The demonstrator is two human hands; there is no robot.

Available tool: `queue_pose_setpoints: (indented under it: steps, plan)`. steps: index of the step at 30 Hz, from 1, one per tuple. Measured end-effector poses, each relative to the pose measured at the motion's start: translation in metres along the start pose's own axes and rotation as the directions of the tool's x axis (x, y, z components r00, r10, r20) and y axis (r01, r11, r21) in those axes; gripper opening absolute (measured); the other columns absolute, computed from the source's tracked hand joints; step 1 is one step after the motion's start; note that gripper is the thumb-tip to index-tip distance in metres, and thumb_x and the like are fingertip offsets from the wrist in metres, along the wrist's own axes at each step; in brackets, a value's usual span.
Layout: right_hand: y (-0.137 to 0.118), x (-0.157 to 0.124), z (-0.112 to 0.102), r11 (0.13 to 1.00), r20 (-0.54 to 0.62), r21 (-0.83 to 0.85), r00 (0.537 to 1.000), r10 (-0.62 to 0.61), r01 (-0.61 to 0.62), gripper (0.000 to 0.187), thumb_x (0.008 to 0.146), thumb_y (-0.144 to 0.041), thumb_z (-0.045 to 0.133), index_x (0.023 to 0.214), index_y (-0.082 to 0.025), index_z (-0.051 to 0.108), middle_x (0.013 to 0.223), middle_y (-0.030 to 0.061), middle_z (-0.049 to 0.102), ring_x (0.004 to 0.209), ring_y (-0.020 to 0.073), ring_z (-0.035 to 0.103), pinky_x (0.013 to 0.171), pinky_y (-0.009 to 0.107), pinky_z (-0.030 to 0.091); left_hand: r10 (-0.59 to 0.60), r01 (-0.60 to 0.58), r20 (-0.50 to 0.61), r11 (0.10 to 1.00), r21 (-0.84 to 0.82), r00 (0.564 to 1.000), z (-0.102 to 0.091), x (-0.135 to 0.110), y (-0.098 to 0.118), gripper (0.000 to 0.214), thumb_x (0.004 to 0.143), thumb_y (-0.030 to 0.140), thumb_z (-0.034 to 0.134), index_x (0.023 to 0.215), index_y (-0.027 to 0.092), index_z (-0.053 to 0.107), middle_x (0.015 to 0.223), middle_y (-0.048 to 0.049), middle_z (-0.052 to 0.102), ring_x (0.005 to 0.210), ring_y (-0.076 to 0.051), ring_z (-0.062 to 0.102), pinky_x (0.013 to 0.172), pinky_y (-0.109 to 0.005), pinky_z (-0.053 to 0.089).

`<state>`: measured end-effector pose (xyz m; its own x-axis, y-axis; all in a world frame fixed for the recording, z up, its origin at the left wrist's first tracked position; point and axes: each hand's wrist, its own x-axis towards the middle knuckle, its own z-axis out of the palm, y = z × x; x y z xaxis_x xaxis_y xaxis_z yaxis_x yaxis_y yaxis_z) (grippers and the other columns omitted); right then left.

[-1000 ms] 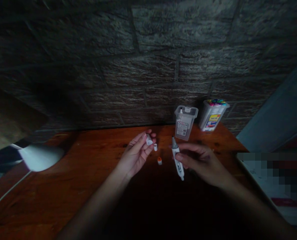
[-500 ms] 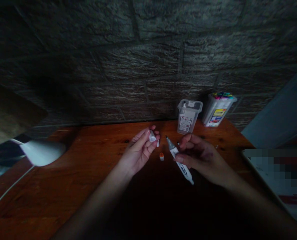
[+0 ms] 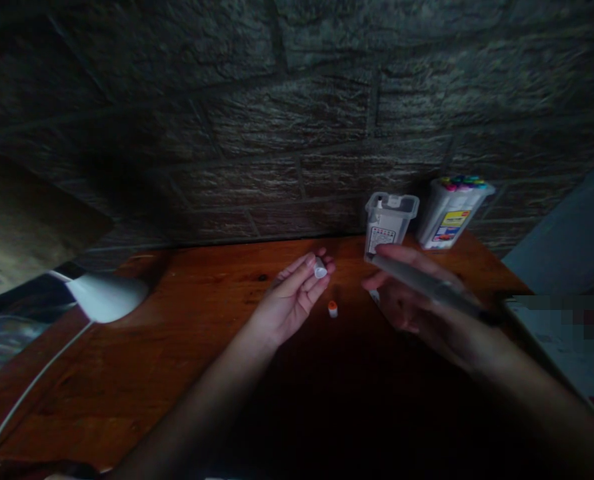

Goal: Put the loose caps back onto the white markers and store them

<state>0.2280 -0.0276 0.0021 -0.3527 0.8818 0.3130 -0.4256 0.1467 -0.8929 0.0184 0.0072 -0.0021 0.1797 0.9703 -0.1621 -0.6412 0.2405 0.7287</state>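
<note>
My left hand (image 3: 297, 293) pinches a white marker cap (image 3: 319, 269), its open end facing toward the right and me. Just right of that hand, a small orange-topped cap (image 3: 333, 309) stands on the wooden table. My right hand (image 3: 417, 300) has a marker (image 3: 421, 283) lying across its fingers, slanting down to the right. Motion smears both the marker and this hand. A small white piece (image 3: 374, 295) shows below the right fingertips; what it is I cannot make out.
Behind my right hand stands a clear plastic case (image 3: 391, 223) with a white pen inside. Beside it is a second case (image 3: 454, 217) full of colourful markers. A white lamp (image 3: 107, 297) with a cord sits at left. A stone-patterned wall (image 3: 277, 180) backs the table (image 3: 177, 320).
My right hand has swung the marker round, so it now lies across the hand, with a dark end toward the wrist. My left hand still holds the cap. The view has shifted slightly.
</note>
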Motion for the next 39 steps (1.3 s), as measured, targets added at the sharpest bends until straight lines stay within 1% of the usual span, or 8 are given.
queue_pose_setpoints:
  steps: [4, 9, 18, 22, 24, 30, 33, 39]
  plan:
    - [0.0, -0.002, 0.006, 0.946, -0.091, -0.3, 0.984, -0.152, 0.118, 0.024, 0.091, -0.022, 0.064, 0.113, -0.03, 0.066, 0.083, -0.0018, 0.074, 0.053, 0.007, 0.06, 0.047, 0.016, 0.049, 0.025, -0.027, 0.053, 0.999, 0.043, 0.998, -0.001, -0.001, -0.003, 0.018, 0.087, 0.005, 0.061, 0.097, 0.012, 0.074, 0.093, -0.0064, 0.078, 0.085, -0.013, 0.075, 0.076, -0.015, 0.059]
    - [0.007, -0.008, 0.013, 0.658, 0.014, -0.683, 0.907, -0.422, 0.317, 0.017, 0.085, -0.014, 0.069, 0.099, -0.024, 0.07, 0.099, 0.0008, 0.074, 0.087, 0.0128, 0.07, 0.074, 0.022, 0.058, 0.056, -0.069, 0.128, 0.993, 0.099, 0.99, -0.003, -0.003, -0.008, 0.021, 0.083, 0.007, 0.068, 0.102, 0.014, 0.075, 0.099, -0.0068, 0.078, 0.092, -0.015, 0.074, 0.083, -0.02, 0.059]
    - [0.011, -0.007, 0.013, 0.443, 0.144, -0.823, 0.885, -0.444, 0.356, 0.027, 0.085, -0.015, 0.069, 0.111, -0.02, 0.068, 0.11, 0.0027, 0.075, 0.094, 0.0151, 0.072, 0.085, 0.024, 0.058, 0.106, -0.143, 0.189, 0.971, 0.191, 0.976, 0.003, -0.009, -0.013, 0.024, 0.08, 0.012, 0.074, 0.104, 0.017, 0.076, 0.099, -0.0067, 0.078, 0.094, -0.016, 0.073, 0.084, -0.022, 0.059]
    - [0.008, -0.007, 0.011, 0.32, 0.185, -0.879, 0.872, -0.454, 0.353, 0.014, 0.085, -0.015, 0.069, 0.097, -0.021, 0.07, 0.096, 0.0003, 0.077, 0.082, 0.0161, 0.074, 0.074, 0.025, 0.059, 0.146, -0.176, 0.149, 0.96, 0.216, 0.978, 0.005, -0.011, -0.013, 0.023, 0.078, 0.013, 0.076, 0.101, 0.018, 0.077, 0.096, -0.0054, 0.079, 0.091, -0.016, 0.074, 0.082, -0.022, 0.059]
    - [0.007, -0.007, 0.009, 0.318, 0.191, -0.88, 0.875, -0.445, 0.353, 0.01, 0.085, -0.015, 0.069, 0.091, -0.023, 0.07, 0.089, -0.0012, 0.077, 0.078, 0.0164, 0.074, 0.069, 0.025, 0.059, 0.182, -0.203, 0.117, 0.956, 0.211, 0.976, 0.007, -0.013, -0.009, 0.021, 0.078, 0.014, 0.075, 0.099, 0.019, 0.077, 0.096, -0.0047, 0.078, 0.092, -0.017, 0.074, 0.083, -0.022, 0.059]
    - [0.002, -0.011, 0.01, 0.489, 0.029, -0.835, 0.907, -0.421, 0.254, 0.012, 0.086, -0.021, 0.068, 0.096, -0.028, 0.068, 0.086, -0.0017, 0.076, 0.073, 0.0162, 0.072, 0.061, 0.025, 0.059, 0.145, -0.165, 0.123, 0.971, 0.173, 0.982, 0.01, -0.016, -0.003, 0.023, 0.077, 0.014, 0.077, 0.1, 0.018, 0.076, 0.096, -0.0056, 0.078, 0.094, -0.02, 0.074, 0.086, -0.026, 0.059]
    - [-0.001, -0.015, 0.012, 0.494, 0.008, -0.836, 0.907, -0.422, 0.238, 0.017, 0.085, -0.023, 0.071, 0.1, -0.029, 0.067, 0.085, -0.002, 0.076, 0.067, 0.0153, 0.071, 0.053, 0.024, 0.057, 0.133, -0.152, 0.125, 0.976, 0.158, 0.983, 0.009, -0.015, -0.005, 0.024, 0.076, 0.014, 0.077, 0.1, 0.017, 0.077, 0.096, -0.0058, 0.078, 0.093, -0.019, 0.074, 0.087, -0.026, 0.059]
    - [0.001, -0.014, 0.014, 0.496, 0.057, -0.821, 0.904, -0.424, 0.284, 0.019, 0.085, -0.021, 0.07, 0.103, -0.027, 0.067, 0.093, 0.0003, 0.076, 0.076, 0.0168, 0.072, 0.066, 0.026, 0.06, 0.125, -0.149, 0.161, 0.978, 0.146, 0.979, 0.009, -0.015, -0.007, 0.023, 0.078, 0.013, 0.076, 0.1, 0.017, 0.077, 0.093, -0.0048, 0.078, 0.088, -0.016, 0.074, 0.08, -0.02, 0.06]
